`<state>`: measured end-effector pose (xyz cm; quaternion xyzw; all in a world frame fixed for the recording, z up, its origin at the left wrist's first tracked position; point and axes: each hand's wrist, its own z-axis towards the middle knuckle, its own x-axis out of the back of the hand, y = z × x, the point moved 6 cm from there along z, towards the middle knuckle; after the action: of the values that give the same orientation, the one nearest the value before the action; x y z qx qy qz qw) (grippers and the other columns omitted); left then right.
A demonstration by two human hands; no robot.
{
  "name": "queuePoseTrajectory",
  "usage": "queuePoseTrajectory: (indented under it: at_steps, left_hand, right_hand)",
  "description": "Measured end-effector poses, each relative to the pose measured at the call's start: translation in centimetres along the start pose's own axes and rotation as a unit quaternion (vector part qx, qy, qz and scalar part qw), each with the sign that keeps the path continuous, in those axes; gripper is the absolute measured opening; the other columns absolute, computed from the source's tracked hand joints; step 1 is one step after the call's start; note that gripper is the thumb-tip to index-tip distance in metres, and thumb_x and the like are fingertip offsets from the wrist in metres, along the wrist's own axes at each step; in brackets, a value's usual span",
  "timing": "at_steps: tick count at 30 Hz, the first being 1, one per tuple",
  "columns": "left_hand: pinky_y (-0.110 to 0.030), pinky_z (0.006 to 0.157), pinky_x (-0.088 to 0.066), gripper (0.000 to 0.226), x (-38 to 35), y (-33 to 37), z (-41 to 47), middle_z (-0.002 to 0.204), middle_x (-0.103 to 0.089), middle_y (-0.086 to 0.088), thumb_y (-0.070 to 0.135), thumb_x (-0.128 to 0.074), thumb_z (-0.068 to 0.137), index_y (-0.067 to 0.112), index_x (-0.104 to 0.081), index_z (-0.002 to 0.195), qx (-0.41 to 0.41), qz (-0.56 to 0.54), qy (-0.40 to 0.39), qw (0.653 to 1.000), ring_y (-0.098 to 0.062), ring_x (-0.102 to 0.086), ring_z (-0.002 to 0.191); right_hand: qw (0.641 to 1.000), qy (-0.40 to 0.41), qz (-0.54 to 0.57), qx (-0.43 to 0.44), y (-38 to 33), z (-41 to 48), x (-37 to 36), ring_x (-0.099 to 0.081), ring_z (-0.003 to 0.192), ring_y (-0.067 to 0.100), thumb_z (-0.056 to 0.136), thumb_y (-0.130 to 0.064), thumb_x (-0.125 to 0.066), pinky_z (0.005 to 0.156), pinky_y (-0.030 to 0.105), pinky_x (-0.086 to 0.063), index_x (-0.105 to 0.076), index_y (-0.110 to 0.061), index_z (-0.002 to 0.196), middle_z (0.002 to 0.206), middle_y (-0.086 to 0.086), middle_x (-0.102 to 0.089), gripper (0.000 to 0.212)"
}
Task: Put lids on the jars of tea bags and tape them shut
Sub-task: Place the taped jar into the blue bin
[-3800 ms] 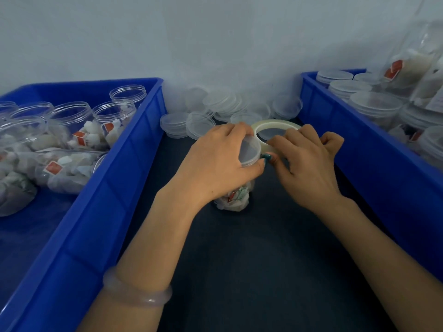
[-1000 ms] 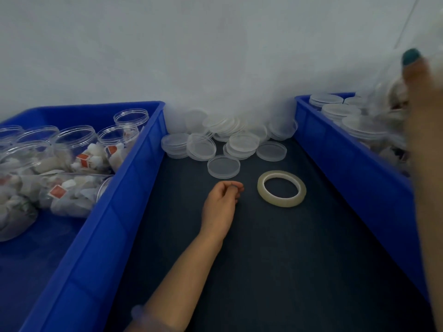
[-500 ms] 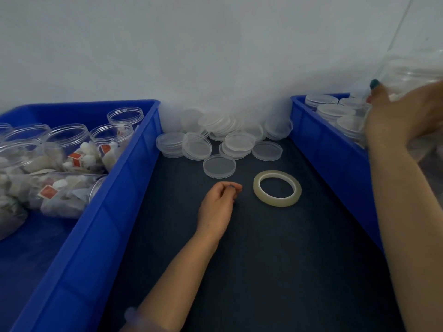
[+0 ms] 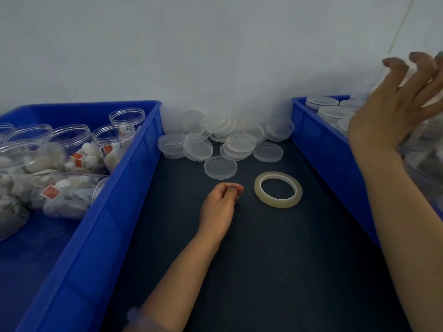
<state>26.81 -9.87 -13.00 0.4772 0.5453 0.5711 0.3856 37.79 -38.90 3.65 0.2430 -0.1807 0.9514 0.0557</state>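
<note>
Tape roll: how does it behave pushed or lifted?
The tape roll lies flat, so it would probably slide, not roll. Thin open ring: likely light, easy to hook through the hole. On edge it may roll.
</note>
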Motion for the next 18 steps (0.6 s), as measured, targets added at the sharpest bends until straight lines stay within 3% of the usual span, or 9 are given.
queuePoseTrajectory:
  at_steps: [7,13,18]
  left_hand:
    - [-0.032,0.099,-0.051,0.026,0.1,0.0,0.0,0.108,-0.071,0.011,0.019,-0.046,0.103,0.027,-0.070,0.097,0.000,0.001,-0.003,1.000,-0.005,-0.064,0.104]
    - [-0.026,0.095,-0.051,0.027,0.2,0.1,-0.1,0.108,-0.071,0.010,0.019,-0.045,0.103,0.026,-0.070,0.097,0.003,-0.005,-0.001,1.000,-0.006,-0.064,0.104]
    - [-0.028,0.096,-0.052,0.027,0.2,0.1,-0.1,0.108,-0.070,0.011,0.019,-0.045,0.103,0.028,-0.070,0.095,0.004,0.006,0.000,1.000,-0.006,-0.064,0.104]
  right_hand:
    - [1.000,0.011,-0.028,0.004,-0.2,-0.3,0.5,-0.018,0.152,0.028,0.096,0.005,-0.052,0.121,0.058,-0.014,-0.024,-0.024,0.143,0.155,0.009,-0.030,0.062]
    - [0.998,-0.045,-0.027,-0.042,1.2,1.2,0.2,-0.022,0.148,0.037,0.096,-0.001,-0.059,0.117,0.060,-0.025,-0.025,-0.016,0.144,0.153,0.019,-0.029,0.061]
    - [0.995,-0.082,-0.027,-0.054,1.6,1.1,0.1,-0.018,0.151,0.036,0.093,-0.007,-0.068,0.119,0.060,-0.022,-0.018,-0.018,0.151,0.159,0.016,-0.022,0.077]
